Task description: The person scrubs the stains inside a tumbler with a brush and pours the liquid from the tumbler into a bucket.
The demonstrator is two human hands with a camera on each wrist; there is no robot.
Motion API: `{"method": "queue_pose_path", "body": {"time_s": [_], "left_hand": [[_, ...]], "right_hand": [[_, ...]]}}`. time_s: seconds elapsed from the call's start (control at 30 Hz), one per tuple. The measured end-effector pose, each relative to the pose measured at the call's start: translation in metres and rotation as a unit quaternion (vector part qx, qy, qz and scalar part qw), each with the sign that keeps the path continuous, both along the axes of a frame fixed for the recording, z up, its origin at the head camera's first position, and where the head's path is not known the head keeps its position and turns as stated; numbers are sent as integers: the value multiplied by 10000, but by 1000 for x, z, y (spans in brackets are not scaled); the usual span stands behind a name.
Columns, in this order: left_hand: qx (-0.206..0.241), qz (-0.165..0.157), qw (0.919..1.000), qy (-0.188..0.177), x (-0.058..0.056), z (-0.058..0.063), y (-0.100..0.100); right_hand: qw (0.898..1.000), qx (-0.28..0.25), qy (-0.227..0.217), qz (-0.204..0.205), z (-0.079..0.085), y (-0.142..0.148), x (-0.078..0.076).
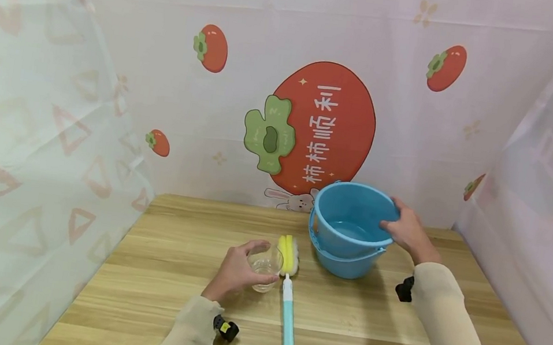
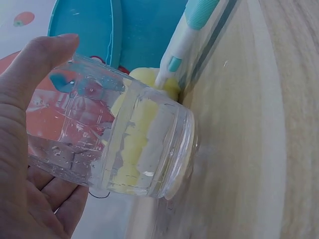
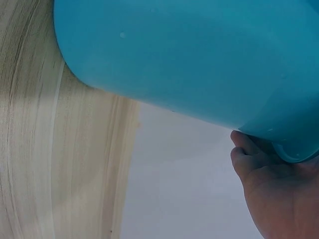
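A clear glass (image 1: 265, 266) stands low over the wooden table, held by my left hand (image 1: 238, 270) with thumb and fingers curved round its sides. In the left wrist view, wet drops dot the glass (image 2: 107, 127). Just right of it lies a bottle brush (image 1: 288, 320), with a yellow and white sponge head and a turquoise handle. My right hand (image 1: 407, 232) grips the right rim of a light blue bucket (image 1: 347, 249), thumb inside and fingers outside. The bucket's handle hangs down around its front. From the right wrist, the bucket's wall (image 3: 174, 59) fills the upper part.
The wooden table (image 1: 159, 308) reaches back to a white curtain (image 1: 128, 60) printed with persimmons. Further curtains hang along the left and right sides. Black wrist cameras sit on both sleeves.
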State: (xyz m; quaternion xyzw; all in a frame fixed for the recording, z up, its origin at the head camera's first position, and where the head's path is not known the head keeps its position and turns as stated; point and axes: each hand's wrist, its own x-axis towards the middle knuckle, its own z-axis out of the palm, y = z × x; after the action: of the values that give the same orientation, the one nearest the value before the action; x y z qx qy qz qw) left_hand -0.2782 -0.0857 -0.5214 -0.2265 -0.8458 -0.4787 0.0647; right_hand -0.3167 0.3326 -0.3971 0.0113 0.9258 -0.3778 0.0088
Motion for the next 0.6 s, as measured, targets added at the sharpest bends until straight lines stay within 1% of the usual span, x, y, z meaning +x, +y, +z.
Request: {"method": "queue_pose_path", "body": {"time_s": [0.17, 0.33, 0.47, 0.6], "left_hand": [[-39, 92, 9999, -14, -1, 8, 2], [22, 238, 9997, 50, -2, 21, 2], [54, 335, 9994, 31, -3, 34, 4], [-12, 528, 9986, 19, -5, 50, 5]], "right_hand": [[9999, -102, -4, 27, 0, 0, -1], [9999, -80, 38, 53, 1, 0, -2], [10000, -34, 43, 67, 2, 0, -1], [10000, -25, -22, 53, 1, 0, 0]]}}
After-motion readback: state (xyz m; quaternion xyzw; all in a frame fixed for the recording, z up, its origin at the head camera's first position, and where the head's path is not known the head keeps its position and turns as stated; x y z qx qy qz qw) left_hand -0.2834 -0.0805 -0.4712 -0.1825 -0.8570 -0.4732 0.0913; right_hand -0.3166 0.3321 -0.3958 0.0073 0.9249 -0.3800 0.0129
